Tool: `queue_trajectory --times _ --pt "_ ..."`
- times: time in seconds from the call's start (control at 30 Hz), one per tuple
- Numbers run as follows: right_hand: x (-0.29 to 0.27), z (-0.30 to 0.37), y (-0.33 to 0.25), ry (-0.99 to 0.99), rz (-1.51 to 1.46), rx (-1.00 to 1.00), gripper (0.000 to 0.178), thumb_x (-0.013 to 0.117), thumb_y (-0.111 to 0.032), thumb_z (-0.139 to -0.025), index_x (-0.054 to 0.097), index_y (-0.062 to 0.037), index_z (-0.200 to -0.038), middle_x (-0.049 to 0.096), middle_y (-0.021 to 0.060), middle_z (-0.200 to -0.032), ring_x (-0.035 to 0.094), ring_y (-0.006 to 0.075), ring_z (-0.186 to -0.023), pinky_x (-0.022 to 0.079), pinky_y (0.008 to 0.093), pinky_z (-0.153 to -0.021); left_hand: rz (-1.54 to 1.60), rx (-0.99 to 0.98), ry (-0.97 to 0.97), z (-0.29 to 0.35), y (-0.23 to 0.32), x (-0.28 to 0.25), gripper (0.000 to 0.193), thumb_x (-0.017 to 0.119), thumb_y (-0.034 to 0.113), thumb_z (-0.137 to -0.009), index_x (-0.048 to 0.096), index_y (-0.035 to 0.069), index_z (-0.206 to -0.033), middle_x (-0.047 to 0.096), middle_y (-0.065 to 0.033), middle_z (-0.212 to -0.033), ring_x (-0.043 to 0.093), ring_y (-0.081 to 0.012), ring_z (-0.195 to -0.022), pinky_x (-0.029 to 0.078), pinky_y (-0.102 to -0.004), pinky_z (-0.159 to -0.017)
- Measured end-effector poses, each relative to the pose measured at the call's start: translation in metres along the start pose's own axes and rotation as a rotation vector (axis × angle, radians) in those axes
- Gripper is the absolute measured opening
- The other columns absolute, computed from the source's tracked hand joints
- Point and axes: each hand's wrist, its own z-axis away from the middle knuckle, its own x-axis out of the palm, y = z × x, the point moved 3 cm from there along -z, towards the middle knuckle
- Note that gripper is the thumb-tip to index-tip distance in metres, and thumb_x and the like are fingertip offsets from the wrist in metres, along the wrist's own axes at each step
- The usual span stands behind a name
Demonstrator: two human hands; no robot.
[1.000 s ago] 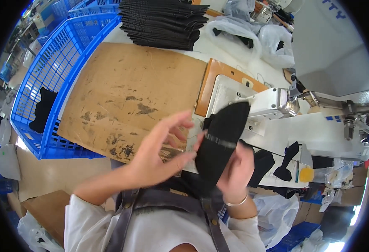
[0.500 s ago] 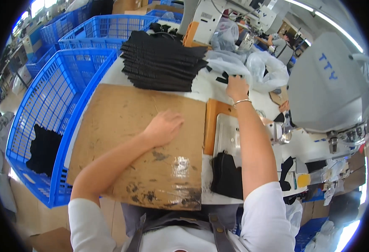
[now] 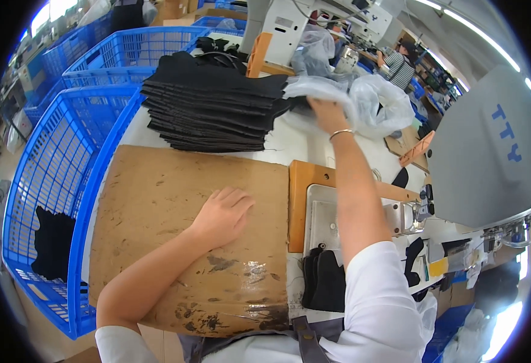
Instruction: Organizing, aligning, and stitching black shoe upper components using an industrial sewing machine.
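My left hand (image 3: 224,215) rests palm down on a worn brown cardboard sheet (image 3: 156,199), its fingers loosely bent and holding nothing. Stretched far forward, my right hand (image 3: 327,115) is at a clear plastic bag (image 3: 320,88), beside the right end of a tall stack of black cut pieces (image 3: 211,106). Its fingertips are blurred and partly hidden at the plastic, where something dark shows, so their grip is unclear. Several small black pieces (image 3: 326,278) lie near me, between the cardboard and my right forearm.
A grey sewing machine head (image 3: 483,151) stands at the right, by an orange-brown frame (image 3: 297,212) around a metal plate. At the left stands a blue crate (image 3: 47,175) with a black piece (image 3: 53,242) inside. Another plastic bag (image 3: 383,103) lies farther back. A person (image 3: 398,66) works in the distance.
My right hand has moved forward and slightly left, from small black pieces on the table to the plastic bag. The left hand still rests on the cardboard. The view has shifted.
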Motion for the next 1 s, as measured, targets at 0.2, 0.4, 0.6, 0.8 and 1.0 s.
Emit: queue_trajectory --times 0.2,0.4,0.6,0.8,1.0 --pt "0.001 -0.015 0.002 -0.412 -0.417 0.256 0.041 0.058 -0.022 -0.077 0.063 -0.0125 -0.117 0.062 0.0193 -0.116 0.057 0.0332 -0.111 0.043 0.0408 -0.098 -0.001 -0.009 -0.011 -0.001 0.002 0.002 0.018 0.062 -0.001 -0.076 0.062 0.004 -0.093 0.061 -0.0061 -0.098 0.057 -0.0267 -0.087 0.046 -0.037 -0.074" --pt "-0.037 -0.054 0.031 -0.142 -0.427 0.252 0.048 0.045 -0.042 -0.09 0.062 -0.0079 -0.119 0.055 0.016 -0.129 0.053 0.0325 -0.119 0.041 0.0388 -0.1 0.005 -0.007 -0.011 -0.004 0.004 0.004 0.016 0.062 -0.003 -0.076 0.062 0.003 -0.091 0.061 -0.0068 -0.096 0.058 -0.0274 -0.085 0.047 -0.0371 -0.074" --pt "-0.048 -0.084 0.018 -0.145 -0.94 0.387 0.046 0.049 -0.041 -0.085 0.061 -0.0044 -0.11 0.066 0.0133 -0.105 0.06 0.0237 -0.105 0.044 0.0343 -0.09 0.007 -0.006 -0.005 -0.004 0.004 -0.001 0.017 0.063 -0.002 -0.075 0.063 0.003 -0.092 0.061 -0.0067 -0.096 0.057 -0.0271 -0.084 0.047 -0.037 -0.073" --pt "-0.01 -0.057 -0.007 -0.391 -0.236 0.21 0.04 0.054 -0.028 -0.079 0.062 -0.0061 -0.111 0.06 0.0178 -0.121 0.058 0.0361 -0.109 0.044 0.0405 -0.094 0.006 -0.031 -0.015 0.0 0.001 -0.002 0.017 0.064 -0.003 -0.074 0.063 0.002 -0.09 0.061 -0.007 -0.096 0.057 -0.0268 -0.084 0.047 -0.0364 -0.072" --pt "0.015 -0.04 0.013 0.041 -0.233 0.379 0.041 0.045 -0.006 -0.081 0.054 -0.0058 -0.121 0.059 0.0275 -0.115 0.056 0.0418 -0.11 0.044 0.048 -0.096 0.027 -0.027 -0.025 -0.003 0.002 0.001 0.021 0.062 -0.001 -0.073 0.061 0.004 -0.093 0.06 -0.0057 -0.098 0.056 -0.026 -0.086 0.045 -0.0362 -0.073"
